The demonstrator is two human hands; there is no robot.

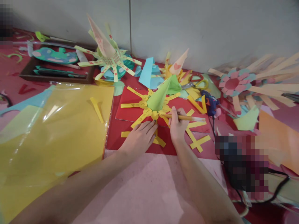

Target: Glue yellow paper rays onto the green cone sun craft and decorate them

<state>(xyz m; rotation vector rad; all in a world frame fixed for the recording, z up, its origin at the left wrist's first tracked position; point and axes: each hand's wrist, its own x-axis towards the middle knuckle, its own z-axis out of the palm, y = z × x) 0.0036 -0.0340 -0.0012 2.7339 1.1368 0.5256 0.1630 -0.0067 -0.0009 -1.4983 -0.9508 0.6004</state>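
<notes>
In the head view a paper craft lies in front of me: a green paper cone (pixel 157 100) rises from a ring of yellow paper strips (pixel 133 105) spread like rays, some with drawn letters and stars. My right hand (pixel 178 124) grips a yellow pencil (pixel 190 118), its tip at the strips on the cone's right side. My left hand (pixel 141 135) rests flat, fingers stretched, over the near strips. Beneath the craft is red card (pixel 125 113). Loose yellow strips (pixel 200 143) lie to the right of my right hand.
A yellow plastic-covered sheet (pixel 77 130) spreads at left, below a dark tray (pixel 28 74) of tools. Similar cone crafts (pixel 105 46) stand along the wall. Scissors (pixel 198 82) and a dark blue glue gun (pixel 209 102) with a cord lie at right, near a pinkish strip flower (pixel 235 82).
</notes>
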